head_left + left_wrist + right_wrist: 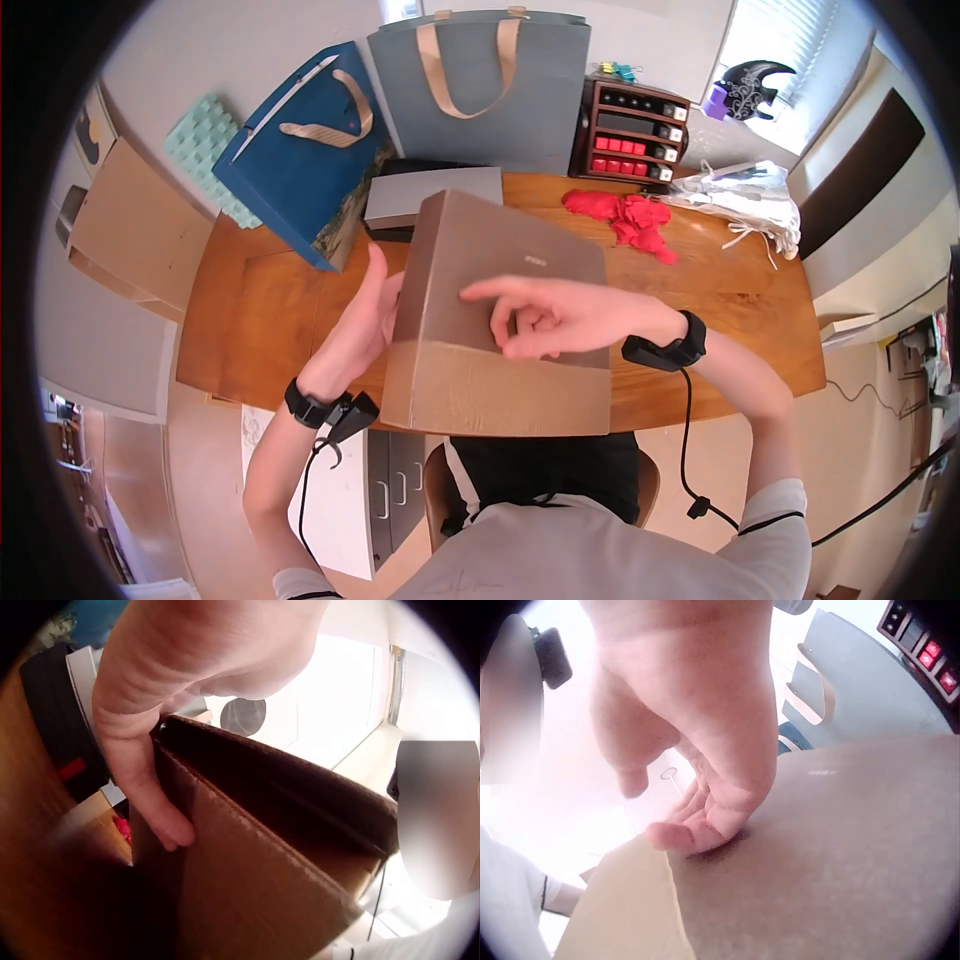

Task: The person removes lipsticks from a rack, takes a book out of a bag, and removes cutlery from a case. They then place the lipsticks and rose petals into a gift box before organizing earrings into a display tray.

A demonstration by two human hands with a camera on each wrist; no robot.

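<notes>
A brown cardboard box (500, 400) stands tilted at the near edge of the table, a small pale mark on its darker panel and a lighter tan panel below. My left hand (355, 325) grips its left side, thumb pointing up in the head view. In the left wrist view, a digit presses on the box's outer wall (247, 892), beside a dark gap between two panels. My right hand (575, 315) lies over the darker panel, index finger extended and the other fingers loosely bent. Its fingertips meet the panel (840, 847) near the fold in the right wrist view.
Behind the box sit a grey box (440, 195), a blue paper bag (290, 150) and a large grey-blue bag (500, 80). Red crumpled pieces (635, 220), a small drawer rack (630, 130) and a white plastic-wrapped bundle (740, 200) are at the right of the wooden table (720, 320).
</notes>
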